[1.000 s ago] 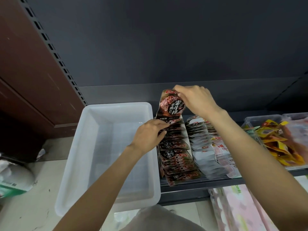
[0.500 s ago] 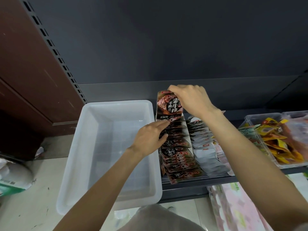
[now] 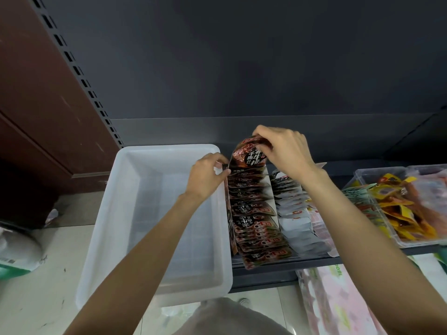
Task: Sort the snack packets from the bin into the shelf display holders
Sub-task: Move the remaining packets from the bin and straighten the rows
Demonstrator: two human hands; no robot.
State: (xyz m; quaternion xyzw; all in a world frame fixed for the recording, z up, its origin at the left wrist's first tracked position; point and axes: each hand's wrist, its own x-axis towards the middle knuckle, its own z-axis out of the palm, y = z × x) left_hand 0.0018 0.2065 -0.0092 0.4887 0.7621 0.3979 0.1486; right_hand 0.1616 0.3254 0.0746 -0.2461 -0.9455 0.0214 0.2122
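My right hand [image 3: 285, 151] pinches the top of a dark red-and-black snack packet [image 3: 249, 154] standing upright at the back of a row of matching packets [image 3: 254, 213] in a shelf display holder. My left hand [image 3: 208, 175] touches the left edge of that row just below the held packet, fingertips pinched on the side of the holder or a packet edge. A white plastic bin [image 3: 154, 213] sits to the left of the shelf with nothing visible inside. A second row of white packets [image 3: 297, 211] lies right of the dark row.
A clear tub [image 3: 396, 204] of yellow and orange packets stands at the right on the dark shelf [image 3: 266, 267]. Pink-patterned packs [image 3: 338, 303] lie below the shelf. A white bag [image 3: 17, 252] rests on the floor at the left. A brown panel stands at the left.
My left hand moved up from the middle of the dark row to its back left edge. My right hand tilted the held packet slightly.
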